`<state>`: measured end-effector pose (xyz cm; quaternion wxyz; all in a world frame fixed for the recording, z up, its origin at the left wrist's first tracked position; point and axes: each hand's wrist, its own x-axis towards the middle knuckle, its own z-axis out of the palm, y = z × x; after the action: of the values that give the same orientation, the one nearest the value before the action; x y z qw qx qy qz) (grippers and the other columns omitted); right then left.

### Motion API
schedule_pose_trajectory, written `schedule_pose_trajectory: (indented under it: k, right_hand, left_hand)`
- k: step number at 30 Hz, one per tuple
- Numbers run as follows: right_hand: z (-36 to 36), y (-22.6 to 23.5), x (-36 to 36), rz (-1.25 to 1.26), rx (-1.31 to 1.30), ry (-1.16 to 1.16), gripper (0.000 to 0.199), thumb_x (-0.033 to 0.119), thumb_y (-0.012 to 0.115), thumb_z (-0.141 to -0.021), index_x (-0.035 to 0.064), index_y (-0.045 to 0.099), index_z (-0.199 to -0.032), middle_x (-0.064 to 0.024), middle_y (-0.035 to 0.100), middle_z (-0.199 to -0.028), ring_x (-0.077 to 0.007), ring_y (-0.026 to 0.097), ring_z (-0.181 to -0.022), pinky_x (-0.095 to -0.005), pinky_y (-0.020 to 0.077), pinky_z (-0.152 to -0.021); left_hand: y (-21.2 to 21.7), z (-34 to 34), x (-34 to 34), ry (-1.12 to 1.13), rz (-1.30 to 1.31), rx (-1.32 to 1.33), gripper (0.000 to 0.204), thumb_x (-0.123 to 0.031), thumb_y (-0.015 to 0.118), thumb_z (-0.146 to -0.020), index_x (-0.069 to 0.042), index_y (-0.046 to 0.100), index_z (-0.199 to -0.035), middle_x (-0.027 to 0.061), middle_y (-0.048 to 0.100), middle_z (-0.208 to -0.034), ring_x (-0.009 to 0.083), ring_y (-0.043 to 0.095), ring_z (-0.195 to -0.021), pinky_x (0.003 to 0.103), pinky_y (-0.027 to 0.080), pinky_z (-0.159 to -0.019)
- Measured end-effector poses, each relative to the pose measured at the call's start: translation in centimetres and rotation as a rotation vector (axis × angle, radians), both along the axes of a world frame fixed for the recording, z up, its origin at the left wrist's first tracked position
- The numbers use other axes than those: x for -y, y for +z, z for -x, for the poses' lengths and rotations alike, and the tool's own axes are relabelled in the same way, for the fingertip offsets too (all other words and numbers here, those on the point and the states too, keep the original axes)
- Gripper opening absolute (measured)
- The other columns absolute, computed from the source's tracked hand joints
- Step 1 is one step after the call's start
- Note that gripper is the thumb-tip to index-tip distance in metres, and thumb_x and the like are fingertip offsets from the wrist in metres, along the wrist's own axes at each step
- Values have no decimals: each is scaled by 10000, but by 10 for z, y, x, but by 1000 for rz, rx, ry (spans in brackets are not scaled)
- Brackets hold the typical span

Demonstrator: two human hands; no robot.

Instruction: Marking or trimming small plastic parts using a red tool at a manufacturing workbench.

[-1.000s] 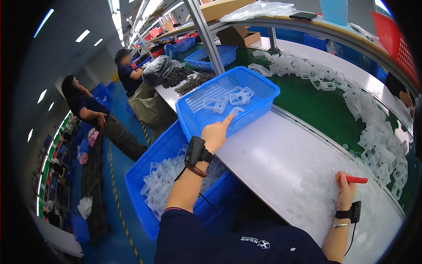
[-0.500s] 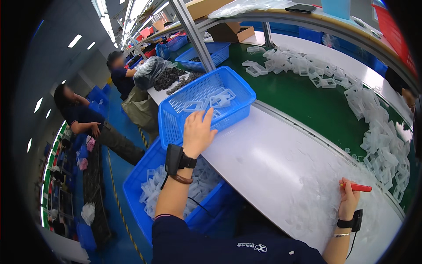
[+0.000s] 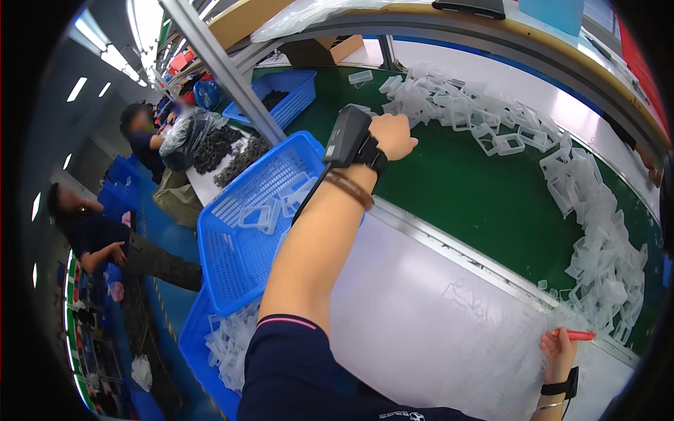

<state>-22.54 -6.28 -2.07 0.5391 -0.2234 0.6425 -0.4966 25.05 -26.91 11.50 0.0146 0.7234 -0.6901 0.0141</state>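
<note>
My left hand [image 3: 394, 136] reaches out over the green surface, beside the near left end of a long heap of translucent plastic frames [image 3: 460, 112]. Its back is towards me and the fingers are bent down out of sight, so I cannot tell whether it touches a frame. Low on the right, my right hand [image 3: 558, 351] is closed round a slim red knife-like tool [image 3: 578, 335], above thin clear plastic scraps [image 3: 512, 337] on the white table. Under my left forearm, a blue perforated basket [image 3: 232, 259] holds a few frames [image 3: 260, 214].
Below the basket stands a larger blue bin [image 3: 196, 337] full of translucent pieces [image 3: 230, 347]. A metal post [image 3: 225, 70] and a shelf edge [image 3: 449, 19] rise beyond. Dark parts [image 3: 217, 149] lie at the far left, where two people [image 3: 95, 235] are. Another person's hand [image 3: 654, 172] shows far right.
My left hand has moved from over the blue basket out to the right, above the green surface. My right hand still grips the red knife-like tool. The view has shifted to the right.
</note>
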Motion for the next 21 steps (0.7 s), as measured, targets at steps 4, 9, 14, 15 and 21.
schedule_pose_trajectory:
  k: [4, 9, 14, 15, 21]
  right_hand:
    - [4, 6, 9, -151, 93, -63, 166, 249, 533, -883, 86, 528, -855, -93, 630, -700, -189, 634, -584, -258, 509, -472]
    - [0, 3, 7, -164, 59, -142, 139, 237, 530, -882, 102, 511, -852, -88, 624, -685, -190, 628, -553, -267, 508, -440]
    - [-1, 2, 8, -177, 76, -183, 128, 230, 535, -879, 105, 518, -856, -91, 626, -681, -196, 630, -545, -278, 519, -444]
    - [-1, 2, 8, -199, 86, -184, 122, 227, 534, -878, 107, 522, -858, -93, 627, -679, -199, 632, -545, -281, 524, -447]
    - [-1, 2, 11, -222, 100, -238, 166, 241, 521, -879, 76, 524, -862, -127, 640, -696, -228, 651, -575, -312, 546, -461]
  left_hand:
    - [-59, -41, 95, 286, 100, 23, 649, -425, 658, -721, -7, 451, -1173, 306, 473, -1175, 426, 479, -1091, 453, 390, -935]
    - [-148, -120, 165, 557, 165, -293, 830, -294, 716, -686, 41, 279, -1307, 345, 268, -1326, 415, 225, -1281, 431, 246, -1054]
    - [-169, -169, 190, 641, 108, -467, 931, -157, 720, -611, 25, 186, -1352, 275, 208, -1391, 379, 101, -1333, 405, 183, -1086]
    - [-166, -171, 194, 686, 83, -424, 976, -120, 722, -594, 2, 140, -1367, 262, 296, -1361, 385, 227, -1301, 392, 253, -1061]
    - [-121, -171, 234, 409, 237, -423, 285, -145, 515, -742, 39, 626, -929, 273, 601, -946, 410, 580, -905, 420, 479, -783]
